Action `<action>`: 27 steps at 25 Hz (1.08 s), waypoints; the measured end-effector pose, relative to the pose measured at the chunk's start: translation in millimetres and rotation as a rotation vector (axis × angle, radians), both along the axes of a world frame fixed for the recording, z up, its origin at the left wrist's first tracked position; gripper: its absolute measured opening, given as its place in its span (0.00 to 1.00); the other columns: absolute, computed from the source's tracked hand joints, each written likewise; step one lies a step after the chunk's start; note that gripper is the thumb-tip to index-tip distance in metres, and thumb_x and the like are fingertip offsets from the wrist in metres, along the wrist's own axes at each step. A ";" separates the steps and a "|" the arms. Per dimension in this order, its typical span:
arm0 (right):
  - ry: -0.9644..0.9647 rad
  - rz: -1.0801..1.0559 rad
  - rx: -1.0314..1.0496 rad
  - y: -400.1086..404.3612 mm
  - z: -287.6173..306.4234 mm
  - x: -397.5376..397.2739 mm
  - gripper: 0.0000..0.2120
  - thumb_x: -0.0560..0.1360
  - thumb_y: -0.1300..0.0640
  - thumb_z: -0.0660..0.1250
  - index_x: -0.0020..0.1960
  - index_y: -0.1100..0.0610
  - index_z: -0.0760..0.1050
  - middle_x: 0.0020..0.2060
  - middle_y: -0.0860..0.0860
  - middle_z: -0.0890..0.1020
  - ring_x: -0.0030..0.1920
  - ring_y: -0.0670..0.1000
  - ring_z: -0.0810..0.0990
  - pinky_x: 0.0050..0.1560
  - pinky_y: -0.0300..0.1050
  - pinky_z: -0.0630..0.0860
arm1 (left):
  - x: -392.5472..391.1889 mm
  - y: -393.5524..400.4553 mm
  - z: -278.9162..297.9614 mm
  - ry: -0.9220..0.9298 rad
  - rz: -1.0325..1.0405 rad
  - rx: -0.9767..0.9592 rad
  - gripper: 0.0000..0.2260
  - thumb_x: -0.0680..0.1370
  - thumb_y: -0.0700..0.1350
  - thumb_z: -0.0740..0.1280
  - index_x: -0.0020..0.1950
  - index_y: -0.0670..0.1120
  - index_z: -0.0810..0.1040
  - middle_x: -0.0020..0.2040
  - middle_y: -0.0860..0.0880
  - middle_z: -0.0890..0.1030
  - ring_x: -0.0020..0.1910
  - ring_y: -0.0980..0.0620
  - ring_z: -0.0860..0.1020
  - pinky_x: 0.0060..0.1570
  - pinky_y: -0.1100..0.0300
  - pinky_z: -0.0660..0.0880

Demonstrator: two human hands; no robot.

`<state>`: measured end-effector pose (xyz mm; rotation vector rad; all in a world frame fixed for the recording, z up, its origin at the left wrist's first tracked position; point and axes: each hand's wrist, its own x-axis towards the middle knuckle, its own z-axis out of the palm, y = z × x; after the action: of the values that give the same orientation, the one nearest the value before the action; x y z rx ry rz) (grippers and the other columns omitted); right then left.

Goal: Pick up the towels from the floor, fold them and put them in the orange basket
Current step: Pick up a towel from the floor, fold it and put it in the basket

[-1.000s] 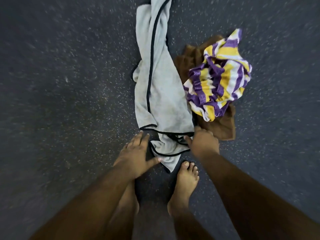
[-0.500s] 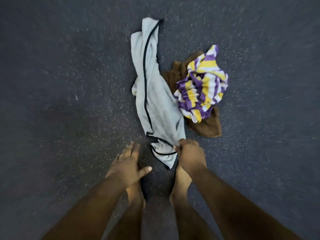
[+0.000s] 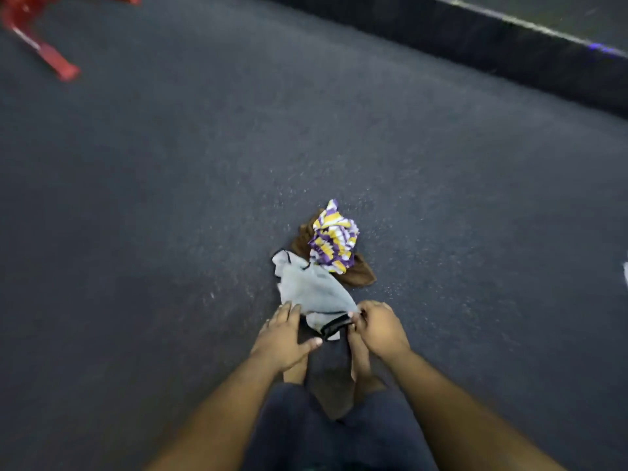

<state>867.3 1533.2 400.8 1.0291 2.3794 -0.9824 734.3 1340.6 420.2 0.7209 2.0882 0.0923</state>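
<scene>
A grey towel (image 3: 312, 290) with black edging hangs bunched from my right hand (image 3: 379, 326), which pinches its near black-edged corner. My left hand (image 3: 283, 334) is beside that corner with fingers spread and straight, thumb out toward the cloth, holding nothing. Just beyond the grey towel, a crumpled purple, yellow and white striped towel (image 3: 333, 241) lies on a brown towel (image 3: 358, 275) on the dark floor. No orange basket is in view.
The dark speckled floor (image 3: 170, 215) spreads wide on all sides. A red plastic chair leg (image 3: 51, 59) shows at the far left. A dark raised ledge (image 3: 492, 45) runs along the far right. My bare feet stand below my hands.
My right hand has lifted the grey towel's near corner, so the long towel now hangs bunched and short. The view has risen and pulled back, and my left hand moved closer to the towel.
</scene>
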 end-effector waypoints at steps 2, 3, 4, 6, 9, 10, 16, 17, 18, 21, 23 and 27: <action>0.086 -0.186 0.013 -9.2 49.1 24.8 0.10 0.80 0.46 0.65 0.46 0.52 0.77 0.45 0.52 0.83 0.53 0.57 0.78 0.50 0.51 0.75 | 0.8 -1.6 43.2 0.040 -0.096 0.062 0.45 0.75 0.71 0.62 0.83 0.49 0.49 0.84 0.45 0.50 0.82 0.46 0.51 0.78 0.48 0.57; 0.119 -0.281 0.030 -12.5 71.7 44.0 0.09 0.80 0.47 0.65 0.45 0.52 0.76 0.44 0.53 0.83 0.52 0.57 0.79 0.49 0.51 0.74 | 5.7 1.9 61.4 0.041 -0.169 0.084 0.46 0.75 0.72 0.62 0.83 0.48 0.49 0.84 0.45 0.50 0.82 0.46 0.52 0.78 0.48 0.57; 0.142 -0.377 0.048 -15.9 92.4 65.4 0.09 0.80 0.47 0.65 0.44 0.52 0.75 0.43 0.53 0.82 0.50 0.57 0.78 0.47 0.50 0.73 | 13.1 6.3 77.1 0.043 -0.246 0.103 0.49 0.73 0.75 0.60 0.83 0.48 0.50 0.84 0.45 0.50 0.82 0.46 0.51 0.78 0.48 0.57; 0.168 -0.537 0.066 -23.4 126.5 110.2 0.11 0.81 0.47 0.64 0.42 0.51 0.72 0.39 0.50 0.79 0.46 0.55 0.77 0.42 0.49 0.69 | 30.2 19.5 102.4 0.050 -0.398 0.158 0.58 0.65 0.84 0.51 0.83 0.46 0.51 0.83 0.44 0.51 0.82 0.47 0.52 0.78 0.49 0.57; 0.176 -0.774 0.097 -33.5 165.9 186.2 0.12 0.81 0.45 0.63 0.43 0.52 0.72 0.39 0.47 0.77 0.45 0.53 0.77 0.40 0.47 0.67 | 73.2 53.5 129.2 0.100 -0.606 0.236 0.59 0.63 0.83 0.50 0.83 0.45 0.53 0.83 0.43 0.54 0.81 0.46 0.54 0.78 0.50 0.58; 0.179 -0.848 0.110 -36.3 175.5 211.7 0.12 0.81 0.45 0.63 0.44 0.52 0.73 0.39 0.48 0.79 0.45 0.53 0.78 0.40 0.47 0.68 | 91.4 66.0 138.6 0.102 -0.662 0.253 0.57 0.65 0.82 0.52 0.83 0.45 0.53 0.83 0.43 0.54 0.82 0.46 0.54 0.78 0.51 0.56; 0.210 -1.237 0.219 -76.9 215.3 395.4 0.12 0.79 0.43 0.65 0.45 0.51 0.75 0.41 0.47 0.81 0.43 0.52 0.79 0.39 0.47 0.72 | 260.0 125.5 177.8 0.121 -1.036 0.347 0.55 0.67 0.82 0.53 0.84 0.48 0.49 0.84 0.46 0.49 0.82 0.48 0.51 0.79 0.47 0.56; 0.216 -1.285 0.233 -85.6 220.5 429.6 0.12 0.79 0.43 0.65 0.44 0.51 0.75 0.40 0.46 0.81 0.42 0.51 0.79 0.38 0.46 0.71 | 294.5 130.6 180.9 0.127 -1.083 0.360 0.53 0.69 0.80 0.55 0.84 0.48 0.49 0.84 0.46 0.49 0.82 0.48 0.50 0.79 0.47 0.56; 0.221 -1.325 0.248 -93.4 226.7 464.5 0.12 0.79 0.44 0.66 0.43 0.50 0.74 0.39 0.46 0.80 0.41 0.51 0.79 0.37 0.46 0.71 | 330.4 134.7 185.1 0.122 -1.121 0.377 0.51 0.72 0.77 0.58 0.84 0.48 0.48 0.84 0.46 0.48 0.82 0.48 0.50 0.79 0.47 0.55; 0.241 -1.428 0.324 -112.9 244.1 571.7 0.12 0.79 0.45 0.67 0.41 0.50 0.74 0.38 0.45 0.81 0.41 0.50 0.79 0.40 0.47 0.73 | 445.4 145.1 198.7 0.112 -1.237 0.433 0.48 0.75 0.73 0.61 0.84 0.48 0.47 0.84 0.47 0.48 0.82 0.49 0.49 0.79 0.49 0.55; 0.253 -1.487 0.360 -123.7 253.9 635.3 0.12 0.79 0.44 0.66 0.41 0.49 0.73 0.37 0.45 0.81 0.39 0.49 0.79 0.38 0.46 0.73 | 517.4 153.8 205.8 0.107 -1.316 0.484 0.47 0.75 0.73 0.61 0.84 0.48 0.48 0.84 0.47 0.49 0.82 0.49 0.50 0.79 0.49 0.55; 0.255 -1.628 0.423 -147.1 271.6 745.9 0.11 0.80 0.43 0.65 0.42 0.48 0.74 0.38 0.44 0.81 0.39 0.47 0.79 0.37 0.46 0.73 | 650.0 165.9 221.0 0.069 -1.465 0.543 0.47 0.75 0.73 0.61 0.84 0.48 0.48 0.84 0.48 0.50 0.82 0.49 0.50 0.80 0.53 0.54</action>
<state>1613.2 1386.0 672.5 3.2923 1.4826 -0.9585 1384.3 1506.5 641.2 2.3875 1.1221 -0.1972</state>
